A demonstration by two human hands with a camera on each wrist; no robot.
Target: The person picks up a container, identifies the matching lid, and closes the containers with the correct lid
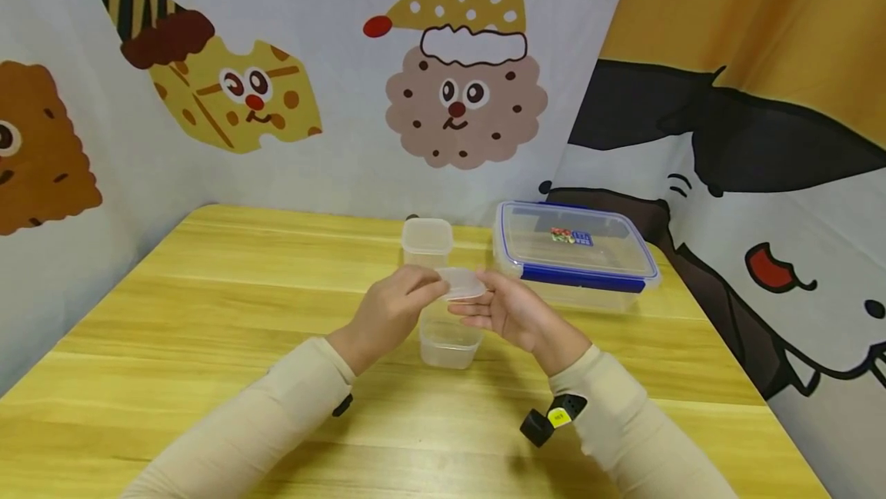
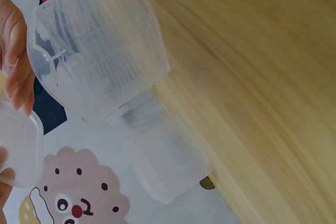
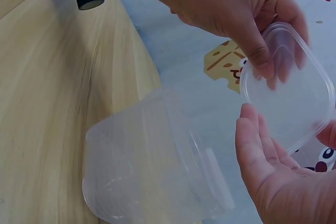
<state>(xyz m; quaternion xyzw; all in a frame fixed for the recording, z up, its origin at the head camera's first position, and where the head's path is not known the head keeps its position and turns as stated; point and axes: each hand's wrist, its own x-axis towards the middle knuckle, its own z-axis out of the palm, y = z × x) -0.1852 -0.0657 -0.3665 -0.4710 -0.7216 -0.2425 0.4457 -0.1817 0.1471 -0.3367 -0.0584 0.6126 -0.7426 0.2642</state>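
Observation:
Both hands hold a thin, clear plastic lid by opposite edges, above an uncovered clear plastic container on the table. My left hand pinches one edge, thumb on one face and fingers showing through the plastic in the right wrist view. My right hand has its thumb at the other edge, with the fingers stretched along the lid's underside. The left wrist view catches the lid at its left border, the right hand's fingers beside it and the container nearby.
Behind the open container stands a second small clear container. A large clear box with blue clips sits at the back right of the wooden table. A cartoon-printed cloth hangs behind the table.

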